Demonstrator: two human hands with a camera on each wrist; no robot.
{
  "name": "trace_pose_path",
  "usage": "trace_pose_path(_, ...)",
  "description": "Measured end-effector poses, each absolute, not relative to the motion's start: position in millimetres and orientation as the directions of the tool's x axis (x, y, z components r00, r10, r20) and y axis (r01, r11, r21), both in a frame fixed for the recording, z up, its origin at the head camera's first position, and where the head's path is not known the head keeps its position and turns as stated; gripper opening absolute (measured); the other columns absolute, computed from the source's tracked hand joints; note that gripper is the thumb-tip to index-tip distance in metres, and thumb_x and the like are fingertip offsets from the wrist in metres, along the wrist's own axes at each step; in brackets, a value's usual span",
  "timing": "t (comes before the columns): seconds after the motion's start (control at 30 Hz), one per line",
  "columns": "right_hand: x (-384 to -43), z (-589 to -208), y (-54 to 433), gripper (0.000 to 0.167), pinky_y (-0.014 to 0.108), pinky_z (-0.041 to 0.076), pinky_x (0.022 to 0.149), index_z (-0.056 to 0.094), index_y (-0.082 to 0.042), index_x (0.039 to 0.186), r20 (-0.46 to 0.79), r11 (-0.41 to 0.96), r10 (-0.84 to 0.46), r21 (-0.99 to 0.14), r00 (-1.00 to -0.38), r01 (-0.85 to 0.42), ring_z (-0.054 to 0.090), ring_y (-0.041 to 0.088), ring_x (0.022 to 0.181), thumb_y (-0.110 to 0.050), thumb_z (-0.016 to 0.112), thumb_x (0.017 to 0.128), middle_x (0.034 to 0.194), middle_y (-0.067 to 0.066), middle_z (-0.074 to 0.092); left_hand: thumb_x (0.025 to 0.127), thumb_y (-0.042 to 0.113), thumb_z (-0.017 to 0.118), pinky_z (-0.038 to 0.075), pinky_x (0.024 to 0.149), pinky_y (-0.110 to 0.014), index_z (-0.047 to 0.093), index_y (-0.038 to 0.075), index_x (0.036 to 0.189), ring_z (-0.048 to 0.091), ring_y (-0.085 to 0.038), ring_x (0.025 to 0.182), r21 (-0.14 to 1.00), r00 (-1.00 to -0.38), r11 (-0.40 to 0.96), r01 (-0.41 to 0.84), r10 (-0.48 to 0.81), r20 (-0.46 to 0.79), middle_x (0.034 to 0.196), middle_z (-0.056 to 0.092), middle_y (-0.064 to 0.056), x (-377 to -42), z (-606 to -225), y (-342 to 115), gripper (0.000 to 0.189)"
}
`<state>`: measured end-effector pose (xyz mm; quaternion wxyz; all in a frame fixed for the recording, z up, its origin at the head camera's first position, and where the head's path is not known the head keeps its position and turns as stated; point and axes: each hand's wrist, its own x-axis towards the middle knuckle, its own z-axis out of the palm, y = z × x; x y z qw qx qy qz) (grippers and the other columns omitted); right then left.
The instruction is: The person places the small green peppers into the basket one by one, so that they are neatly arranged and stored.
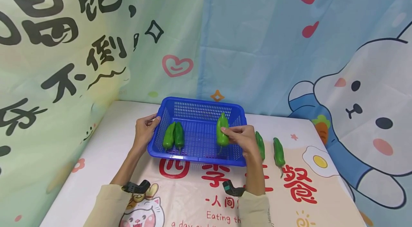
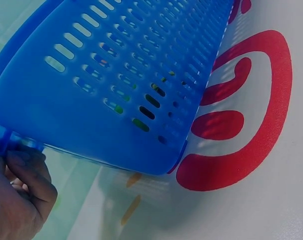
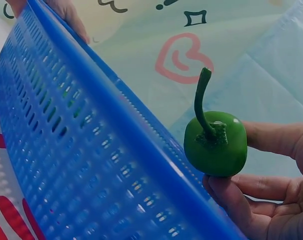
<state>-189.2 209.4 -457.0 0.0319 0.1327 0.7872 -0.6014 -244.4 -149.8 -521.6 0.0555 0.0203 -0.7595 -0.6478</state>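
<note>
A blue plastic basket [image 1: 199,136] with slotted walls stands on the table. My left hand [image 1: 146,131] grips its left rim, and the left wrist view shows the thumb and curled fingers [image 2: 34,175] at the basket's edge. Between the thumb and fingers of my right hand [image 1: 244,137] is a green pepper [image 1: 222,134], held lengthwise over the basket's right side. Its curved stem and rounded stem end [image 3: 216,145] face the right wrist camera. A lighter green pepper [image 1: 168,137] and a darker one [image 1: 179,136] lie side by side at the left inside the basket.
Right of the basket, a green pepper [image 1: 278,152] lies on the printed tablecloth [image 1: 190,198]. Another pepper [image 1: 261,146] beside it is partly hidden behind my right hand and forearm. A cartoon-printed curtain [image 1: 238,41] hangs behind and along the sides of the table.
</note>
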Motion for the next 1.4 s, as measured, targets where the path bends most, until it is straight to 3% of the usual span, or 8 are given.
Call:
trace_pose_path(0.43,-197,-468,189,0.044,0.039,0.070,0.079,0.078,0.013,0.117,-0.203,0.223,0.148,-0.947,-0.968,0.232,0.079,0.014,0.076,-0.023,0.088,0.094,0.106,0.024,0.082,0.112,0.021,0.063,0.060,0.064,-0.015,0.063,-0.008,0.146,0.070,0.000,0.070,0.983,-0.991,0.178,0.041,-0.116,0.063,0.115,0.075,-0.038,-242,-521,-152,0.045)
trace_pose_path(0.63,-202,-473,179,0.042,0.033,0.069,0.073,0.077,0.014,0.119,-0.213,0.223,0.118,-0.946,-0.970,0.235,0.081,0.016,0.074,-0.019,0.086,0.095,0.104,0.024,0.083,0.112,0.017,0.063,0.060,0.063,-0.015,0.062,-0.011,0.145,0.071,0.001,0.069,0.984,-0.991,0.168,0.056,-0.111,0.075,0.113,0.075,-0.039,-242,-520,-151,0.043)
trace_pose_path(0.87,-202,-475,168,0.040,0.042,0.070,0.079,0.078,0.014,0.115,-0.231,0.223,0.114,-0.942,-0.966,0.251,0.080,0.018,0.071,-0.018,0.087,0.094,0.104,0.027,0.082,0.112,0.018,0.063,0.059,0.063,-0.015,0.064,-0.010,0.144,0.070,-0.001,0.069,0.985,-0.991,0.162,0.057,-0.108,0.075,0.113,0.075,-0.039,-243,-521,-151,0.043)
trace_pose_path(1.4,-212,-477,147,0.037,0.041,0.070,0.079,0.079,0.014,0.110,-0.276,0.286,0.156,-0.906,-0.948,0.311,0.083,0.027,0.072,-0.015,0.090,0.091,0.100,0.029,0.082,0.112,0.017,0.063,0.060,0.064,-0.015,0.064,-0.010,0.145,0.072,-0.001,0.070,0.988,-0.992,0.145,0.057,-0.099,0.072,0.114,0.075,-0.039,-246,-522,-150,0.043)
